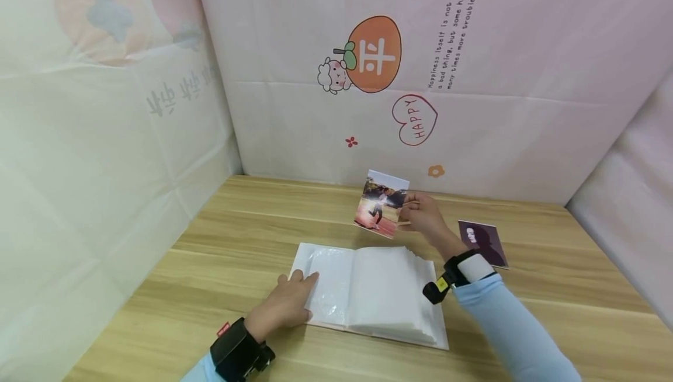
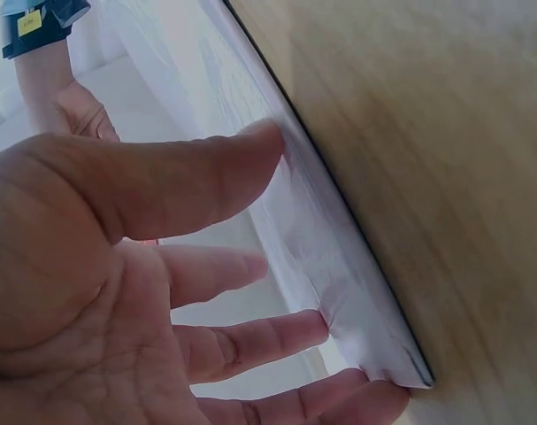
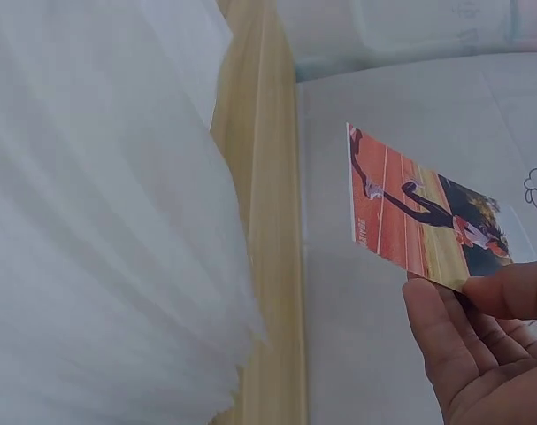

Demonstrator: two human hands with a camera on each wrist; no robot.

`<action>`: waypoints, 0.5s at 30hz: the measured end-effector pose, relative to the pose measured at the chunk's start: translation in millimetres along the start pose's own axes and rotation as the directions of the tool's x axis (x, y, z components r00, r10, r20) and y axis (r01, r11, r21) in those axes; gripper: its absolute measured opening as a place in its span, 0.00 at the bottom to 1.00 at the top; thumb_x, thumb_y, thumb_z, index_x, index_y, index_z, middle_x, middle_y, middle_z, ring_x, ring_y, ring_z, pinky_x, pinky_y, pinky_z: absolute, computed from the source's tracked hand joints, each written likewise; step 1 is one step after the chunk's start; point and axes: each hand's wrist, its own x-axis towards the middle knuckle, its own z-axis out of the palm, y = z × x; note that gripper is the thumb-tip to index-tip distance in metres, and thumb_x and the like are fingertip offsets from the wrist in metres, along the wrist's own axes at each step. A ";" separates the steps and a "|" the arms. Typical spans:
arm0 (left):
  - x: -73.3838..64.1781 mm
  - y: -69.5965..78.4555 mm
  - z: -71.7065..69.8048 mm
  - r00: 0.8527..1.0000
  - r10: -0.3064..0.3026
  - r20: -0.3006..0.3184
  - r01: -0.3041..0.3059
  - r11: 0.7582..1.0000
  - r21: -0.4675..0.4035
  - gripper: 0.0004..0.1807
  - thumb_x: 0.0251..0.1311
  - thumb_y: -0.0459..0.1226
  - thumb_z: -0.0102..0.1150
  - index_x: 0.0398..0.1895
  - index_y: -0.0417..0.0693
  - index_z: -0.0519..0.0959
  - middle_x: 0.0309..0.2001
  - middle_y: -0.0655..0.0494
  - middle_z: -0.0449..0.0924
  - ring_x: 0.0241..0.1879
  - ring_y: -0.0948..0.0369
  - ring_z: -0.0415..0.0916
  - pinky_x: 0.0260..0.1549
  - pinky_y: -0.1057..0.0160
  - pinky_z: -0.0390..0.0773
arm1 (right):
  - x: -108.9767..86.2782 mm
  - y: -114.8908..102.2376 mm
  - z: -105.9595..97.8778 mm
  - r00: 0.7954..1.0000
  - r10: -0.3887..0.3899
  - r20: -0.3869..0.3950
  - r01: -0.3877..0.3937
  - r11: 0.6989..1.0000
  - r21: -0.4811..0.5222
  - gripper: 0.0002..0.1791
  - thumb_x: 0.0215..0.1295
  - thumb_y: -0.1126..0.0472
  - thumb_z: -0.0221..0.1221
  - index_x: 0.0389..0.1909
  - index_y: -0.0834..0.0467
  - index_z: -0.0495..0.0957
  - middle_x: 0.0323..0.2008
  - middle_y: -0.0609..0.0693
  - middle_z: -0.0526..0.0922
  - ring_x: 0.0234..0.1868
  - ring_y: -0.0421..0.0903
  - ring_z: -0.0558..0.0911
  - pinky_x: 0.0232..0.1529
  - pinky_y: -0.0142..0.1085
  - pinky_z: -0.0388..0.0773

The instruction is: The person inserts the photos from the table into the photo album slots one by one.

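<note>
An open photo album (image 1: 386,288) with white pages and a clear sleeve on its left page lies on the table. My left hand (image 1: 286,303) rests at the album's left edge, fingers and thumb fairly straight; in the left wrist view the fingertips touch the cover's edge. Above and behind the album, my right hand (image 1: 423,215) pinches a photo (image 1: 381,204) by its right edge between thumb and fingers. The photo shows a running figure on a red track, and in the right wrist view the same photo (image 3: 418,208) is held clear of the table.
A second, dark photo (image 1: 484,243) lies on the wooden table (image 1: 236,224) right of the album, partly behind my right wrist. Printed cloth walls (image 1: 294,119) stand behind and at both sides.
</note>
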 end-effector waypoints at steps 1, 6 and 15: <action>0.1 -0.1 -0.1 1.000 0.002 0.005 -0.002 1.000 0.006 0.39 0.41 0.33 0.69 0.61 0.34 0.67 0.45 0.40 0.67 0.33 0.51 0.59 0.29 0.59 0.64 | 1.5 -0.3 4.0 1.000 0.008 -0.002 -0.008 1.000 -0.001 0.07 0.61 0.75 0.48 0.39 0.67 0.63 0.29 0.54 0.76 0.28 0.45 0.78 0.34 0.44 0.79; 0.9 -1.0 0.6 1.000 0.006 0.018 -0.006 0.999 0.037 0.35 0.43 0.34 0.68 0.59 0.34 0.70 0.43 0.42 0.65 0.34 0.50 0.58 0.28 0.59 0.65 | 7.4 2.3 24.5 0.999 0.044 0.019 -0.044 0.999 -0.008 0.09 0.60 0.76 0.49 0.40 0.67 0.63 0.32 0.56 0.76 0.29 0.45 0.78 0.34 0.44 0.79; 1.8 -1.7 0.0 1.000 0.021 0.016 -0.022 0.998 0.055 0.31 0.44 0.35 0.68 0.55 0.34 0.73 0.42 0.43 0.65 0.34 0.50 0.58 0.30 0.58 0.65 | 13.3 4.8 56.4 0.999 0.049 0.009 -0.049 0.999 -0.002 0.09 0.56 0.80 0.46 0.34 0.65 0.63 0.27 0.55 0.72 0.27 0.47 0.77 0.34 0.47 0.78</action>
